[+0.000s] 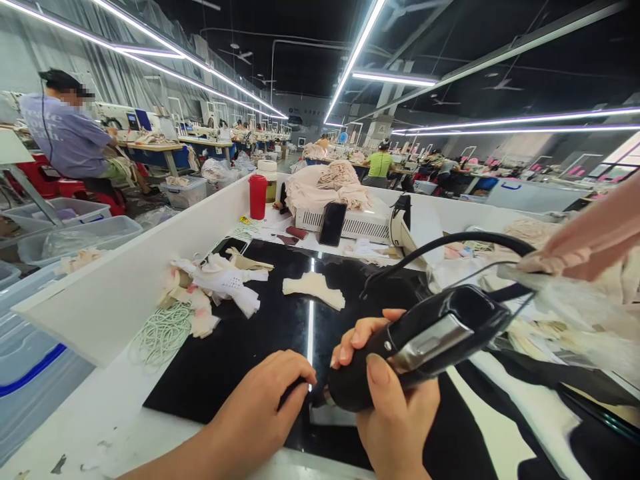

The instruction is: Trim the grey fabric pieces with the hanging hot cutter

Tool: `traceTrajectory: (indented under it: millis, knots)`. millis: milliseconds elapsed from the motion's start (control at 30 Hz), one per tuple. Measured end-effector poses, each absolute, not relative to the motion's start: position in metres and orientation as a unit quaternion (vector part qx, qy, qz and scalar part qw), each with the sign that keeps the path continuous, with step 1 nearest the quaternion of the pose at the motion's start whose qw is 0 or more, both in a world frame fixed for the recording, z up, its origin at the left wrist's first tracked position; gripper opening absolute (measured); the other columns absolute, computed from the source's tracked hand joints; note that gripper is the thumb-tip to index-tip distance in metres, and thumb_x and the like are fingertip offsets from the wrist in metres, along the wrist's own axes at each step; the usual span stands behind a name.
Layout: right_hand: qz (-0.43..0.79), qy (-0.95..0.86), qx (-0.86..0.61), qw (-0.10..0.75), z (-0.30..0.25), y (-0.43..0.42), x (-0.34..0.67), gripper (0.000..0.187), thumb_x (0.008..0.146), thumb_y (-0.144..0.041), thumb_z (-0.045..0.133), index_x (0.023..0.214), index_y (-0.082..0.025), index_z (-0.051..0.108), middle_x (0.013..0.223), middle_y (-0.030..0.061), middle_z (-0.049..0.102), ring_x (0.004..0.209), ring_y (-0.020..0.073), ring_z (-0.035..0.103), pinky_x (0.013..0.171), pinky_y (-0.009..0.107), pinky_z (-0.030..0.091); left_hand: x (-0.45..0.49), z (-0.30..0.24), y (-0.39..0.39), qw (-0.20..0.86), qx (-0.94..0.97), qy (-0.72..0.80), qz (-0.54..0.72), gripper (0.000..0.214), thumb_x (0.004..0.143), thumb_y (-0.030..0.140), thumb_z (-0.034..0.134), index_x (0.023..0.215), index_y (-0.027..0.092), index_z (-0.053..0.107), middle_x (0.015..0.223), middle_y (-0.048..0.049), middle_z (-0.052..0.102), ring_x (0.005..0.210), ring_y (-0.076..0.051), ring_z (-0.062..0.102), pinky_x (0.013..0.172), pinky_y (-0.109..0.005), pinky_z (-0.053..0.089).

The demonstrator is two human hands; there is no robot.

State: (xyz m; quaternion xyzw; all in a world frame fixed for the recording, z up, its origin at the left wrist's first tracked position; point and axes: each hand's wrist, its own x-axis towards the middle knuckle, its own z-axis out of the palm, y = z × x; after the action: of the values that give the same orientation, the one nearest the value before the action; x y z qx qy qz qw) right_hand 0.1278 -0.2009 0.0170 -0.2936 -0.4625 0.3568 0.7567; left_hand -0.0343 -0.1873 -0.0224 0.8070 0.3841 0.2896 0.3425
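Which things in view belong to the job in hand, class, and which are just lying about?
Seemingly in use:
black corded tool, gripped by the right hand
black board under the left hand
possibly the pale fabric piece on the board

Apparently lying about:
red container
upright phone
pale green cord

Right of centre, a bulky black handheld tool (450,320) carries a silver panel; beneath it, a flat glossy black board (225,367). Mid-frame, a small cream fabric piece (313,288); left, pale-green tangled cord (163,333). Upper left, a lilac short-sleeved shirt (65,133) bears white lettering.
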Motion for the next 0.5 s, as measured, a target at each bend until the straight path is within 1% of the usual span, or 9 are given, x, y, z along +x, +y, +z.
traceTrajectory:
  millis: [133, 300, 500]
  knots:
    - [0.355, -0.461, -0.304, 0.754, 0.02, -0.201, 0.128, 0.029, 0.096, -0.028, 0.068, 0.121, -0.03, 0.054, 0.088, -0.002, 0.062, 0.066, 0.0145, 0.064, 0.061, 0.033, 0.059, -0.035, -0.023, -0.186, 0.343, 0.808, 0.383, 0.287, 0.024, 0.097, 0.007, 0.047, 0.103, 0.026, 0.059, 0.106, 0.0018, 0.066, 0.098, -0.017, 0.063, 0.091, -0.03, 0.049]
    - [0.364, -0.464, -0.291, 0.754, 0.021, -0.207, 0.13, 0.032, 0.093, -0.032, 0.071, 0.121, -0.03, 0.056, 0.086, -0.0014, 0.062, 0.065, 0.0155, 0.064, 0.059, 0.034, 0.059, -0.034, -0.023, -0.185, 0.34, 0.808, 0.387, 0.287, 0.022, 0.097, 0.009, 0.048, 0.104, 0.026, 0.06, 0.106, 0.0008, 0.067, 0.099, -0.018, 0.062, 0.09, -0.031, 0.049]
    - [0.38, -0.463, -0.286, 0.748, 0.018, -0.211, 0.128, 0.03, 0.096, -0.031, 0.069, 0.122, -0.032, 0.055, 0.088, -0.0017, 0.062, 0.066, 0.0143, 0.063, 0.061, 0.034, 0.059, -0.033, -0.023, -0.187, 0.341, 0.81, 0.381, 0.288, 0.022, 0.098, 0.01, 0.048, 0.104, 0.026, 0.062, 0.103, 0.0001, 0.067, 0.097, -0.018, 0.063, 0.089, -0.031, 0.05]
